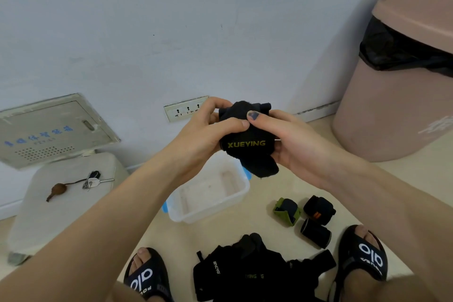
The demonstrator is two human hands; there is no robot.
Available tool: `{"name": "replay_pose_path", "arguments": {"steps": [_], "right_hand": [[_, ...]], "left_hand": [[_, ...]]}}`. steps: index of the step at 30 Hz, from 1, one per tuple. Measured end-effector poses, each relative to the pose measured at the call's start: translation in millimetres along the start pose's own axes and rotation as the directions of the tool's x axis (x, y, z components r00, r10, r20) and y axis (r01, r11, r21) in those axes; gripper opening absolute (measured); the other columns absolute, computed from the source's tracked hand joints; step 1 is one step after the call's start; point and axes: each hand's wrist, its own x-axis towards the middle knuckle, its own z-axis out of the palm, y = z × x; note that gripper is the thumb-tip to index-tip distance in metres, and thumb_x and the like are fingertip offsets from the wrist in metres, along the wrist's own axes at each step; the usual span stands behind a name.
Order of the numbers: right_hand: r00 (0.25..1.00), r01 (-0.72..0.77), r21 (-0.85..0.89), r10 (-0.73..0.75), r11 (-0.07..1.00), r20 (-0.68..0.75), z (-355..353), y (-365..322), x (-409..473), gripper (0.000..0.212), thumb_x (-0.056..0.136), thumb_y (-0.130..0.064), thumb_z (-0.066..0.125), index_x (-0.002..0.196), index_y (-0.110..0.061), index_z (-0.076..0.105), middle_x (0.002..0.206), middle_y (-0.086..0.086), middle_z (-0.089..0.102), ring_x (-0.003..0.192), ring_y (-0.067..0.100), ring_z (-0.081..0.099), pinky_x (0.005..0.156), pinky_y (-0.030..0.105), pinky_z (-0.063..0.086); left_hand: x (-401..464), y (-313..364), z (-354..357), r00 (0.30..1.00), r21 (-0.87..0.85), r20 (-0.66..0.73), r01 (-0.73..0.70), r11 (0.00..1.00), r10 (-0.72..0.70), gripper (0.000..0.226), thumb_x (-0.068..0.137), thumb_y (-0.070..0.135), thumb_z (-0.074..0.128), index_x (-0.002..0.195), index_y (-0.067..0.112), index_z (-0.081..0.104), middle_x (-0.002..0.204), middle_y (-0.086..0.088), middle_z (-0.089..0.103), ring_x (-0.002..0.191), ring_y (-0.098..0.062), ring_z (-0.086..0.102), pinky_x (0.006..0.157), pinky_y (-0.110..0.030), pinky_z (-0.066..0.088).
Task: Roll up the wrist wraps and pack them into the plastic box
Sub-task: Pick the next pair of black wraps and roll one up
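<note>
Both hands, left hand (201, 135) and right hand (291, 144), grip a black wrist wrap (247, 140) between curled fingers and thumbs, held above the plastic box (208, 193) on the floor, three rolled wraps (304, 216) lying nearby.

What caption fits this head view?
Both hands roll a black wrist wrap above an empty plastic box.

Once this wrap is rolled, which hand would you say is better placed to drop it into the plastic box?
Probably the left hand: it grips the wrist wrap almost directly above the plastic box, while the right hand sits further off to its side.
</note>
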Motion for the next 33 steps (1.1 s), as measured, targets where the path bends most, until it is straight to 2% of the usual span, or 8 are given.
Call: {"name": "replay_pose_path", "arguments": {"steps": [3, 9, 12, 18, 22, 25, 30, 33], "right_hand": [[1.000, 0.020, -0.008, -0.020, 1.000, -0.011, -1, 2, 2, 0.042, 0.097, -0.037, 0.069, 0.129, -0.011, 0.064, 0.118, 0.010, 0.076, 0.104, 0.022, 0.076, 0.079, 0.029, 0.059], [0.994, 0.084, -0.069, -0.088, 0.994, -0.069, -3, 2, 5, 0.039, 0.097, -0.038, 0.069, 0.128, -0.014, 0.064, 0.117, 0.007, 0.077, 0.104, 0.024, 0.076, 0.095, 0.043, 0.060], [0.984, 0.120, -0.126, -0.135, 0.985, -0.115, -4, 3, 5, 0.037, 0.095, -0.037, 0.072, 0.125, -0.017, 0.066, 0.113, 0.006, 0.078, 0.103, 0.024, 0.076, 0.098, 0.046, 0.058], [0.985, 0.123, -0.145, -0.139, 0.982, -0.099, 0, 8, 5, 0.033, 0.095, -0.033, 0.073, 0.123, -0.017, 0.066, 0.111, 0.009, 0.078, 0.101, 0.026, 0.077, 0.099, 0.046, 0.058], [0.988, 0.125, -0.126, -0.135, 0.984, -0.076, -1, 9, 4, 0.033, 0.098, -0.032, 0.070, 0.126, -0.015, 0.066, 0.113, 0.009, 0.078, 0.103, 0.024, 0.077, 0.099, 0.044, 0.058], [0.989, 0.122, -0.131, -0.131, 0.984, -0.067, 1, 12, 3, 0.035, 0.101, -0.036, 0.064, 0.129, -0.015, 0.065, 0.115, 0.005, 0.078, 0.106, 0.022, 0.075, 0.099, 0.043, 0.058], [0.992, 0.074, -0.163, -0.088, 0.984, -0.086, 11, 21, 5, 0.037, 0.104, -0.048, 0.055, 0.134, -0.027, 0.059, 0.122, -0.003, 0.073, 0.114, 0.017, 0.071, 0.102, 0.043, 0.056], [0.998, 0.029, -0.159, -0.038, 0.987, -0.052, 15, 19, 4, 0.038, 0.105, -0.049, 0.051, 0.139, -0.030, 0.053, 0.125, -0.005, 0.071, 0.108, 0.013, 0.074, 0.099, 0.037, 0.058]], "left_hand": [[-2, 0, 0, 0.999, 0.017, 0.041, 0.031, 0.999, -0.031, 0.037, 0.085, 0.030, 0.075, 0.117, 0.022, 0.059, 0.109, -0.007, 0.067, 0.095, -0.017, 0.071, 0.083, -0.031, 0.057], [-6, 4, 3, 0.991, 0.005, 0.081, 0.106, 0.994, -0.106, 0.043, 0.100, 0.054, 0.056, 0.135, 0.030, 0.056, 0.131, -0.005, 0.067, 0.109, -0.025, 0.073, 0.090, -0.044, 0.061], [-7, 4, 3, 0.984, 0.006, 0.118, 0.133, 0.991, -0.133, 0.056, 0.096, 0.066, 0.049, 0.141, 0.033, 0.054, 0.133, -0.008, 0.066, 0.109, -0.033, 0.073, 0.093, -0.051, 0.060], [-9, -2, 8, 0.975, -0.103, 0.149, 0.180, 0.978, -0.164, 0.055, 0.099, 0.061, 0.052, 0.143, 0.029, 0.045, 0.137, -0.010, 0.066, 0.113, -0.037, 0.071, 0.090, -0.049, 0.059], [-9, -3, 10, 0.985, -0.093, 0.094, 0.156, 0.983, -0.147, 0.049, 0.100, 0.058, 0.052, 0.138, 0.028, 0.045, 0.131, -0.010, 0.068, 0.100, -0.029, 0.073, 0.087, -0.045, 0.058], [-10, -6, 14, 0.988, -0.112, 0.073, 0.146, 0.983, -0.138, 0.043, 0.101, 0.054, 0.053, 0.132, 0.027, 0.045, 0.127, -0.010, 0.069, 0.104, -0.033, 0.074, 0.091, -0.051, 0.060], [-8, -13, 15, 0.994, -0.044, 0.027, 0.112, 0.993, -0.110, 0.028, 0.102, 0.050, 0.054, 0.121, 0.031, 0.047, 0.120, -0.012, 0.068, 0.091, -0.033, 0.073, 0.072, -0.037, 0.057], [-7, -17, 14, 0.997, -0.039, -0.012, 0.074, 0.996, -0.075, 0.025, 0.101, 0.044, 0.058, 0.119, 0.030, 0.049, 0.122, -0.014, 0.064, 0.093, -0.035, 0.069, 0.077, -0.045, 0.057]]}}
